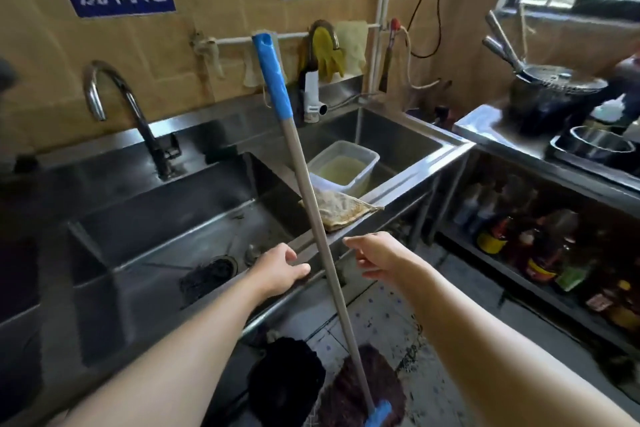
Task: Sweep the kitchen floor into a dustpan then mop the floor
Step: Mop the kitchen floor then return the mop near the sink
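Both hands are reaching toward the mop handle (313,208) without gripping it. Leaning against the front edge of the steel sink (408,180), the handle is passing between them: the left hand (280,269) just left of it, fingers loosely open, the right hand (375,255) just right, fingers relaxed. Near the feet, the reddish mop head (360,392) is resting on the tiled floor (388,319).

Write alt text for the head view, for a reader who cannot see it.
A mop with a grey pole and blue grip leans on the front edge of a steel double sink, its head on the tiled floor, while the open left hand and right hand reach toward the pole without touching it. A plastic tub of yellowish water sits in the right basin.
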`<state>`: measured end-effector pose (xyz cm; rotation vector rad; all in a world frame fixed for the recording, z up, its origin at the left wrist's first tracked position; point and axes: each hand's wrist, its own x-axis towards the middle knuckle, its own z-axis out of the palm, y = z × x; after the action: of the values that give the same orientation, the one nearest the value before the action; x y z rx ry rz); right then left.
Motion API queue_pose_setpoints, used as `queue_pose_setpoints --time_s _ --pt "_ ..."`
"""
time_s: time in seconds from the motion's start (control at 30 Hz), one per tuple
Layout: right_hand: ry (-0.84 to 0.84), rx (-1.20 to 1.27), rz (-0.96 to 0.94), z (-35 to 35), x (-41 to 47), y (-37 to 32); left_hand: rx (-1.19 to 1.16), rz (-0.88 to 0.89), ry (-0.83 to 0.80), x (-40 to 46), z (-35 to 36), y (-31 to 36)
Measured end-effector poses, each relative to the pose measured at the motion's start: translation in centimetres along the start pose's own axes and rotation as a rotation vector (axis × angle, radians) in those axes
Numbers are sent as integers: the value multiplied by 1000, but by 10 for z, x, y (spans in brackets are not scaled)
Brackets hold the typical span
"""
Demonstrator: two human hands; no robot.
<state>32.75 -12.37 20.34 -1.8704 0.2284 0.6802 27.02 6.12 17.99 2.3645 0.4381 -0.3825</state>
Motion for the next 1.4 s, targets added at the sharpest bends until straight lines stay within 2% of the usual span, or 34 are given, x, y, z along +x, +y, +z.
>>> queue_pose_setpoints --time_s 0.23,0.4,0.6,0.9,1.1,1.23,1.4 --pt "-287 -148 -35 -26 62 -22 -180 -266 150 3 34 36" --pt "-411 -169 -41 -36 82 -34 -232 -406 222 -6 57 53" --pt "-445 -239 -100 -32 93 -48 -298 -492 274 -9 67 55" --pt "-421 -296 -182 -25 100 -51 -342 -469 280 1 75 54" --pt "-524 -375 -239 -11 125 -58 -369 -560 290 9 91 54" --pt "-647 -524 -376 -9 147 -72 -468 -674 392 24 115 62" --pt "-831 -580 -488 -11 168 -74 -557 -813 537 47 139 87"
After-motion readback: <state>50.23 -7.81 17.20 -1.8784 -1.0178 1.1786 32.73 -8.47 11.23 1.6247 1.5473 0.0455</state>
